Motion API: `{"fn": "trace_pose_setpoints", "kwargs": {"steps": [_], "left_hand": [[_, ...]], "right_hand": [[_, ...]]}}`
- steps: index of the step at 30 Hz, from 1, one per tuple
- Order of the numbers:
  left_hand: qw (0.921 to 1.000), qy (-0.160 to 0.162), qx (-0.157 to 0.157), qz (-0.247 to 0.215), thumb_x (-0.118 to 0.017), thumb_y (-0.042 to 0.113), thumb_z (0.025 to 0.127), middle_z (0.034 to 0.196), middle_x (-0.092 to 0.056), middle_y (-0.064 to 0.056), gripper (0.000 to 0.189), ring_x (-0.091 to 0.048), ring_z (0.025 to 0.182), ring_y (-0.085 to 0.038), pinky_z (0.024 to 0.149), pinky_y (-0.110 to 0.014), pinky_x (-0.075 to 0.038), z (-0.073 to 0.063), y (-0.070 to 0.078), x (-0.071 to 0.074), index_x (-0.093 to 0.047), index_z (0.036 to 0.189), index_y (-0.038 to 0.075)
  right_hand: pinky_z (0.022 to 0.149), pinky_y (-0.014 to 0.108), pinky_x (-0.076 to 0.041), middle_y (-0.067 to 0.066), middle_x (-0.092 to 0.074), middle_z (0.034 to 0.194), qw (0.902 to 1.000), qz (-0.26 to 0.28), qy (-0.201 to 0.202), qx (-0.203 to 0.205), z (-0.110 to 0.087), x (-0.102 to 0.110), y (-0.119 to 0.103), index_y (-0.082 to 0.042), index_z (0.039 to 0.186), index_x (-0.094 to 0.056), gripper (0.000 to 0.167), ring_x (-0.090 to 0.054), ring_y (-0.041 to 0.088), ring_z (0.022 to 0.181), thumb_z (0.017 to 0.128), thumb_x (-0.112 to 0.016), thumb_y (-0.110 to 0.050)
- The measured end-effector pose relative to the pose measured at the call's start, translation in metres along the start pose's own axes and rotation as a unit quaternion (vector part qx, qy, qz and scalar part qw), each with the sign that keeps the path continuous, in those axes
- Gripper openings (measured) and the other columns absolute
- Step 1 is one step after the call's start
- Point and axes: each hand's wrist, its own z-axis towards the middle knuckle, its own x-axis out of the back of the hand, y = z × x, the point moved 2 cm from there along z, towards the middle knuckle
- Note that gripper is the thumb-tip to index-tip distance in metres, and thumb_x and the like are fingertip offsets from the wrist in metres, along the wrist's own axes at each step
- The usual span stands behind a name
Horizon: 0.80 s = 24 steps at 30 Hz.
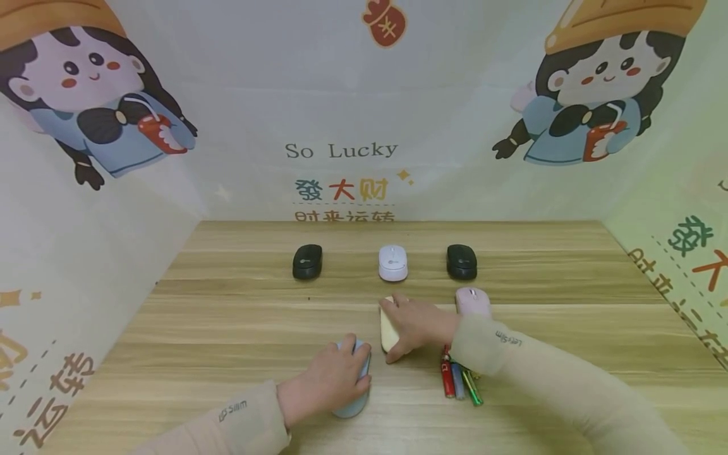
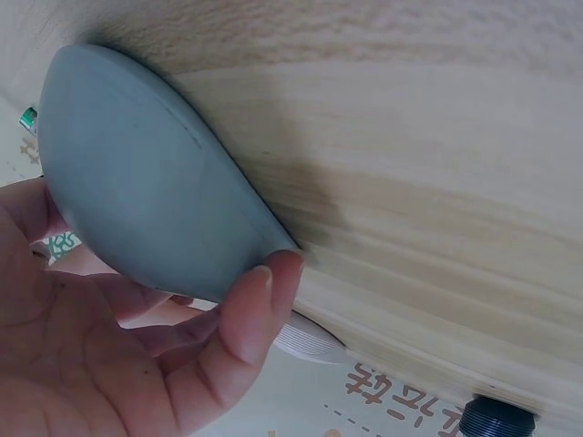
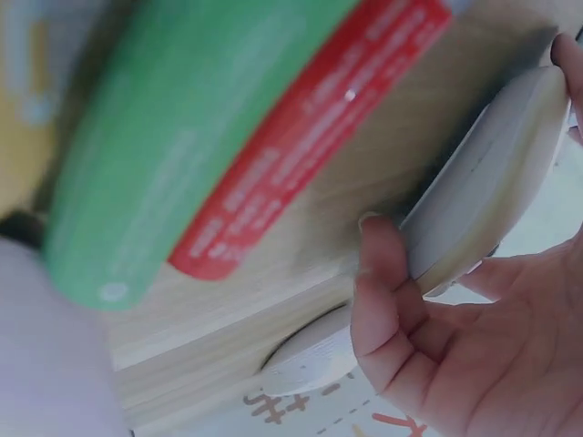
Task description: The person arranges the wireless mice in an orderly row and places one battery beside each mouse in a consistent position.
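My left hand (image 1: 328, 378) grips a light blue computer mouse (image 1: 354, 406), its fingers over the top and along the sides. In the left wrist view the smooth blue back of that mouse (image 2: 137, 173) fills the upper left, with a fingertip at its edge. A pale yellow mouse (image 1: 388, 332) is held by my right hand (image 1: 419, 323), thumb at the near end and fingers at the far end. From the right wrist, this yellow mouse (image 3: 501, 182) shows side-on between thumb and fingers, close to the wooden surface.
Behind the hands stand a black mouse (image 1: 308, 262), a white mouse (image 1: 393, 263) and another black mouse (image 1: 462, 262). A pink mouse (image 1: 473, 301) sits beyond the right wrist. Red (image 1: 448, 379), blue (image 1: 458, 383) and green batteries (image 1: 473, 388) lie by the right sleeve, partly covered.
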Motion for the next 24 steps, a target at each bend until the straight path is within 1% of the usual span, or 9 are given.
{"fn": "trace_pose_setpoints", "kwargs": {"steps": [4, 8, 12, 18, 24], "left_hand": [[1.0000, -0.002, 0.001, 0.000, -0.055, 0.033, 0.085, 0.099, -0.051, -0.016, 0.044, -0.049, 0.062, -0.023, 0.050, -0.031, -0.042, 0.0001, -0.0001, 0.0003, -0.054, 0.117, 0.003], [1.0000, -0.003, 0.004, 0.001, -0.056, 0.033, 0.085, 0.099, -0.051, -0.015, 0.044, -0.049, 0.061, -0.023, 0.049, -0.032, -0.042, 0.0002, -0.0003, 0.0006, -0.053, 0.117, 0.004], [1.0000, -0.005, 0.007, 0.002, -0.056, 0.034, 0.085, 0.100, -0.051, -0.015, 0.044, -0.050, 0.062, -0.023, 0.048, -0.032, -0.043, 0.0002, 0.0000, 0.0000, -0.053, 0.117, 0.005], [0.9999, -0.013, 0.010, 0.004, -0.056, 0.035, 0.085, 0.101, -0.050, -0.015, 0.045, -0.050, 0.063, -0.023, 0.049, -0.032, -0.043, 0.0005, 0.0000, -0.0006, -0.053, 0.119, 0.005], [0.9998, -0.017, 0.012, -0.001, -0.056, 0.034, 0.085, 0.102, -0.050, -0.015, 0.045, -0.050, 0.063, -0.022, 0.050, -0.031, -0.043, 0.0003, -0.0007, -0.0012, -0.052, 0.119, 0.005]], "right_hand": [[0.083, 0.041, -0.046, 0.024, -0.036, 0.135, 0.9999, 0.008, -0.012, -0.005, 0.0071, 0.0012, 0.0007, -0.003, 0.139, -0.031, 0.099, -0.054, 0.031, 0.098, 0.065, -0.075, -0.051], [0.085, 0.043, -0.046, 0.027, -0.032, 0.137, 0.9996, 0.012, -0.022, -0.015, 0.0100, 0.0024, 0.0004, -0.004, 0.139, -0.030, 0.099, -0.054, 0.034, 0.102, 0.065, -0.075, -0.052], [0.087, 0.045, -0.044, 0.029, -0.028, 0.140, 0.9989, 0.022, -0.032, -0.026, 0.0102, 0.0034, -0.0005, -0.005, 0.139, -0.029, 0.099, -0.053, 0.037, 0.106, 0.065, -0.075, -0.051], [0.087, 0.044, -0.044, 0.028, -0.028, 0.140, 0.9985, 0.028, -0.038, -0.029, 0.0087, 0.0038, -0.0017, -0.005, 0.140, -0.028, 0.100, -0.053, 0.036, 0.104, 0.065, -0.077, -0.049], [0.091, 0.047, -0.042, 0.030, -0.023, 0.143, 0.9982, 0.032, -0.039, -0.033, 0.0072, 0.0028, -0.0013, -0.007, 0.142, -0.025, 0.102, -0.049, 0.041, 0.112, 0.065, -0.076, -0.050]]}}
